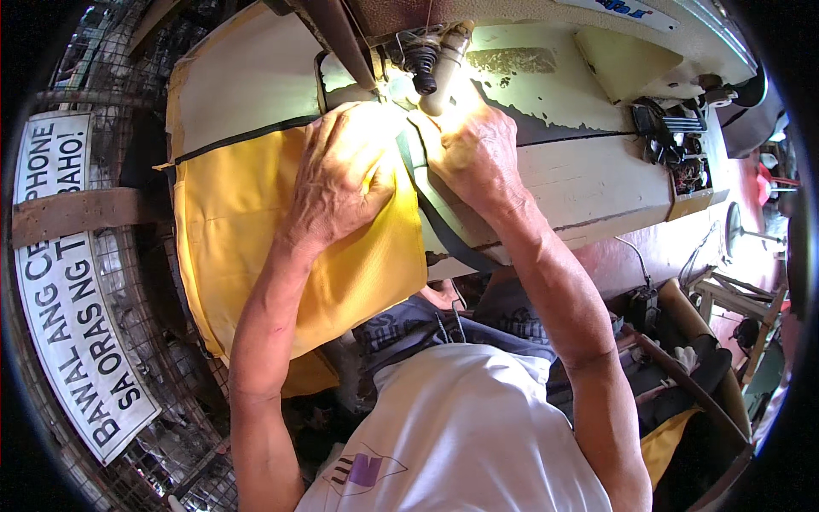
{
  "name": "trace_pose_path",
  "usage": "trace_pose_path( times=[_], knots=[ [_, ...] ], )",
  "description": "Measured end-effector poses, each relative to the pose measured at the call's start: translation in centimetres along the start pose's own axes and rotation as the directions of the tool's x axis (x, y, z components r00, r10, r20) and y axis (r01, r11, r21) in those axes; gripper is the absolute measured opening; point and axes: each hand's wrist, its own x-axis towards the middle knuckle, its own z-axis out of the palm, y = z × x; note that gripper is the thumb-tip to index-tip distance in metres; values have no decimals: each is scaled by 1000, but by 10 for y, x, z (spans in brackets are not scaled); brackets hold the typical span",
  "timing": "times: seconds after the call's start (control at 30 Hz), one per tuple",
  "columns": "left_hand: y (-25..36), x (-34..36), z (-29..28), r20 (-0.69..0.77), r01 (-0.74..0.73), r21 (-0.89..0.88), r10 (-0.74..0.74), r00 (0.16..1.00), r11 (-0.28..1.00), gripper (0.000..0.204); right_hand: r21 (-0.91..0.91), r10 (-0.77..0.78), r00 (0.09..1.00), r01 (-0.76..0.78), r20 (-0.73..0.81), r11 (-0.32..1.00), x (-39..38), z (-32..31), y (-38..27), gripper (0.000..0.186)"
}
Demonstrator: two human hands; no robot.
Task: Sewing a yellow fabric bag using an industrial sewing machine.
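A yellow sheet point(247, 222), which looks like vinyl or coated cloth, lies on the sewing machine bed and hangs over its near edge. Dark binding runs along its far edge. My left hand point(341, 171) is closed on the sheet's right part, fingers bunched just before the needle area. A long dark grey strip of binding tape point(444, 226) trails from the needle area toward my lap. My right hand point(478, 158) pinches this tape near its upper end, right of the sheet. Glare from the lamp washes out the fingertips and the stitching spot.
The sewing machine head point(512, 13) overhangs my hands, with a black coiled tension spring point(421, 64). Small black parts and tools point(661, 132) sit at the bed's right end. A wire mesh point(162, 341) with a white sign point(81, 341) stands on the left.
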Motion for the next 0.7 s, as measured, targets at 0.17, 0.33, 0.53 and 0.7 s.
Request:
trace_pose_path(
  times=[0.17,0.33,0.53,0.7],
  knots=[
    [1,0,-2,-2,-7,-6,7,1000,1000,26,-85,-27,991,38,128,996,3,-3,1,20],
    [0,1,-1,-7,-7,-29,7,1000,1000,26,-47,-60,992,65,107,997,0,-4,4,19],
    [0,1,-2,-31,-25,-21,24,999,999,26,-99,-67,995,74,75,992,3,-1,-1,18],
    [-1,1,-3,-46,-37,-15,36,998,999,27,-100,-149,986,156,69,983,3,10,6,16]
  ],
)
